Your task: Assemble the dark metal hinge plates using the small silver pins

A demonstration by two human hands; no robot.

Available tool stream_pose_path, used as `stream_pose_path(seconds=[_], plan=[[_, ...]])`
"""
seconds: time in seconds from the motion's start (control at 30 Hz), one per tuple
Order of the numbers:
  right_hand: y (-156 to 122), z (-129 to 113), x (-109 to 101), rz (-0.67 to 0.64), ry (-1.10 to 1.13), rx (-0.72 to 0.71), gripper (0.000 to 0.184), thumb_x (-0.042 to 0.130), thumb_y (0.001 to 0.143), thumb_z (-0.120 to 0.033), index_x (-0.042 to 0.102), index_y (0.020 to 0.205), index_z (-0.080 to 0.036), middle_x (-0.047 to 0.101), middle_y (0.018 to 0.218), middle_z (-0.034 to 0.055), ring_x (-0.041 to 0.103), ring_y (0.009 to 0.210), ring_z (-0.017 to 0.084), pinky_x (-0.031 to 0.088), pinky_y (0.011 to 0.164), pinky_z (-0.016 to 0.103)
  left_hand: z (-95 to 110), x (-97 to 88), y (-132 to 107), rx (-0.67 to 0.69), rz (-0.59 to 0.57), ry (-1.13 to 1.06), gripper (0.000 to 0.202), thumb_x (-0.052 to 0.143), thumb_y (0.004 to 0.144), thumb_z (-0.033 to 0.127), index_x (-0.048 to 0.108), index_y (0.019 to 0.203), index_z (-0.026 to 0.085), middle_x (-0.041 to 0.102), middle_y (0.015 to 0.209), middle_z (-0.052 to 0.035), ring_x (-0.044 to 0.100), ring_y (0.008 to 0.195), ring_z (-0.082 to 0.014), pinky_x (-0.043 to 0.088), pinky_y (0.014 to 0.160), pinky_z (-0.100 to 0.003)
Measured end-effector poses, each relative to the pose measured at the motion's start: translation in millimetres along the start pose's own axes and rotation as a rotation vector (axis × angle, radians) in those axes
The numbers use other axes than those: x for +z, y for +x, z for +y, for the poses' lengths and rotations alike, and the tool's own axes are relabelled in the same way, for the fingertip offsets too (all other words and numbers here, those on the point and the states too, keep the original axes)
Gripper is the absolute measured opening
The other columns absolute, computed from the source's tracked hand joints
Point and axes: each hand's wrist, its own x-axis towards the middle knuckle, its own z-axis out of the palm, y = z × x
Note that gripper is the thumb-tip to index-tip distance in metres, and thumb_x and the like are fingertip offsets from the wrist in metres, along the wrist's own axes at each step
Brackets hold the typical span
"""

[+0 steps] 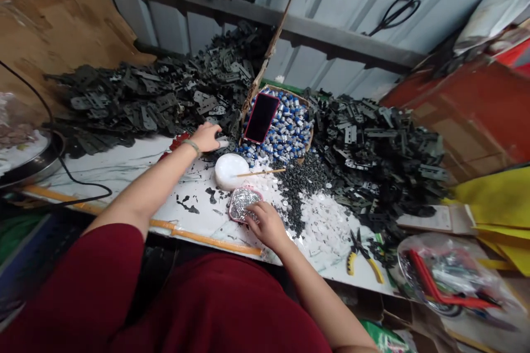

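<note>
My left hand (206, 138) reaches to the near edge of a heap of dark metal brackets (165, 94), its fingers apart and nothing visible in them. A pale wrap or piece shows by its fingertips. My right hand (269, 226) dips its bent fingertips into a small pink-rimmed dish (232, 214) of tiny shiny metal pieces (244, 201). The fingers look drawn together; what they pinch is hidden. Just behind the dish stands a round white tub (231, 170) with a thin wooden stick (260, 172) lying across its edge.
A phone (261, 117) rests on a box of blue-and-silver parts (292, 127). Small black pieces (304, 185) and white discs (327, 220) spread rightward, near yellow-handled pliers (364, 256). More brackets (372, 143) are piled at right. A black cable (78, 179) crosses the left side.
</note>
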Motion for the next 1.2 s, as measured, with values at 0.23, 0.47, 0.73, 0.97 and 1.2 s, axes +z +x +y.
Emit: stream_pose_path(seconds=[0.23,0.47,0.73,0.97,1.2], plan=[[-20,17,-8,-0.019,-0.047,0.12,0.015,0.053,0.087,-0.022,0.06,0.099,-0.019,0.063,0.092,0.0093,0.06,0.084,0.021,0.046,0.074,0.032,-6,29.1,39,-0.122,-0.121,-0.015,0.052,0.065,0.062,0.032,0.065,0.112,0.017,0.055,0.119,-0.0145,0.057,0.105,-0.0299,0.044,0.089,-0.035],[-14,22,-4,-0.091,-0.045,0.126,0.014,0.054,0.087,-0.023,0.061,0.098,-0.019,0.064,0.089,0.0074,0.059,0.081,0.02,0.045,0.073,0.031,-59,24.2,6,-0.204,-0.106,0.03,0.052,0.062,0.062,0.026,0.065,0.114,0.019,0.059,0.117,-0.0123,0.055,0.109,-0.0288,0.042,0.092,-0.033],[18,13,-9,-0.221,-0.225,0.129,0.022,0.058,0.085,-0.027,0.063,0.105,-0.019,0.064,0.101,0.0106,0.054,0.095,0.024,0.041,0.08,0.034,-74,32.6,-77,-0.21,-0.065,0.017,0.039,0.055,0.065,0.018,0.068,0.101,0.017,0.059,0.12,-0.0148,0.061,0.099,-0.0301,0.046,0.085,-0.036],[42,3,-2,-0.425,-0.394,0.199,0.018,0.051,0.089,-0.025,0.065,0.099,-0.019,0.063,0.105,0.0106,0.051,0.103,0.024,0.038,0.082,0.033,-71,37.6,-119,-0.127,0.027,-0.073,0.032,0.041,0.073,0.013,0.069,0.09,0.018,0.068,0.105,-0.0075,0.06,0.1,-0.0202,0.044,0.087,-0.026],[41,4,1,-0.398,-0.38,0.172,0.018,0.048,0.09,-0.022,0.064,0.097,-0.017,0.064,0.102,0.0113,0.051,0.1,0.023,0.037,0.079,0.032,-73,34.3,-125,-0.121,0.16,-0.087,0.029,0.043,0.074,0.014,0.069,0.087,0.018,0.07,0.099,-0.0086,0.059,0.098,-0.0227,0.042,0.091,-0.03]])
